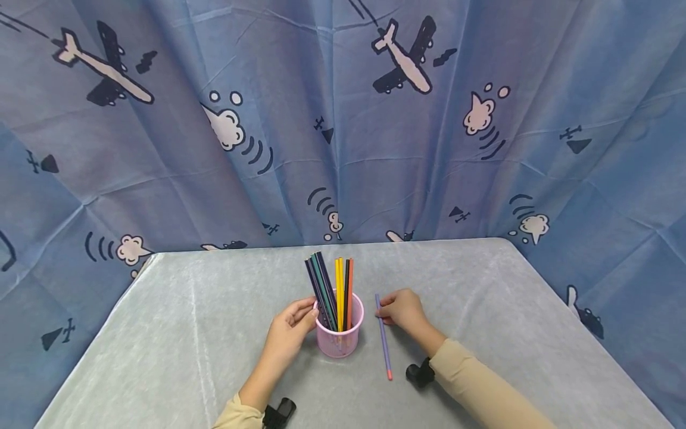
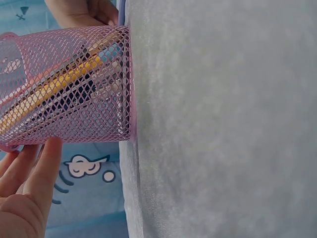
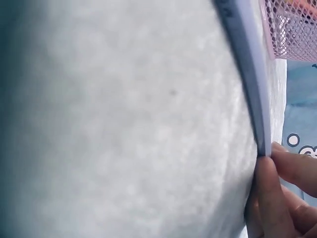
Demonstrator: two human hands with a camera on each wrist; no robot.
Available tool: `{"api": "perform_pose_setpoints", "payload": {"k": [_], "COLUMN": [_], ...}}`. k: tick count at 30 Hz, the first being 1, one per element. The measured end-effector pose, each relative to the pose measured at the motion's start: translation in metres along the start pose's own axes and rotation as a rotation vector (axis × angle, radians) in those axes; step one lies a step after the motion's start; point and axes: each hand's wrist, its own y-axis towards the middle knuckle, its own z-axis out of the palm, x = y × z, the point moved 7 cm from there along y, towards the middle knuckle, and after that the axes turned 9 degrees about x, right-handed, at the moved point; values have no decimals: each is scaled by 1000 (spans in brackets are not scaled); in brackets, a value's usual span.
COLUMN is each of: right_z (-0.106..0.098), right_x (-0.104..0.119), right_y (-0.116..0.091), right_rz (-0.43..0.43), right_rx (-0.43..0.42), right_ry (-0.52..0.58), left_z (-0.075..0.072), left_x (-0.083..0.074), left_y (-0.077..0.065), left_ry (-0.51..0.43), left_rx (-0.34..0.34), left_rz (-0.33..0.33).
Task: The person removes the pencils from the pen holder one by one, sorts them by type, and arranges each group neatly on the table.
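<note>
"Head view: start at the far left, please. What is there?"

"A blue curtain [image 1: 289, 77] printed with planes and clouds runs along the back, and a pale grey table [image 1: 241, 345] spreads in front of it. Then comes a beige sleeve [image 1: 240, 415] with a black device [image 1: 281, 412] at the wrist, and the left hand [image 1: 286, 330]."

"How are its fingers?"

"Fairly straight and slightly spread, the tips touching the left side of a pink mesh cup [image 1: 337, 345]. The left wrist view shows the same contact. The cup stands upright on the table."

"And inside it?"

"A bundle of dark blue and teal pencils [image 1: 324, 292] leans left; next are yellow pencils [image 1: 340, 292], then a black pencil [image 1: 346, 295] and an orange pencil [image 1: 350, 292], these nearer to upright."

"Further right?"

"A purple pencil [image 1: 385, 348], beside the cup and apart from it. It slants, its red end toward the person, its far end by the right hand [image 1: 404, 310]."

"Does that hand have hold of it?"

"Yes, the fingertips pinch it near its far end, as the right wrist view also shows. Whether its whole length touches the table, I cannot tell."

"And last?"

"Another black device [image 1: 420, 373] at that wrist, then the second beige sleeve [image 1: 477, 378]."
</note>
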Motion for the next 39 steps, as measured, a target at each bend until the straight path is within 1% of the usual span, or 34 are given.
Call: {"api": "perform_pose_setpoints", "payload": {"k": [4,7,9,13,17,20,27,34,39], "right_z": [-3,-6,-9,-14,-17,-17,-15,-10,-6], "right_x": [1,4,9,22,34,41,55,67,74], "right_y": [-2,-5,-8,-13,-16,-19,-26,-30,-31], "right_rz": [-21,-45,-75,-128,-153,-163,-168,-171,-197], "right_rx": [-10,-20,-22,-23,-28,-22,-1,18,32], "right_ry": [5,66,113,199,256,268,293,330,374], "left_z": [0,0,0,-1,-1,-1,0,0,0], "left_x": [0,-1,-1,0,-2,-2,1,-3,-3], "left_y": [0,0,0,0,0,0,0,-1,0], "left_ry": [0,18,19,12,4,10,-7,-17,-13], "left_rx": [-1,4,2,-2,0,2,-8,-19,-26], "left_rz": [2,20,18,15,21,27,5,13,17]}}
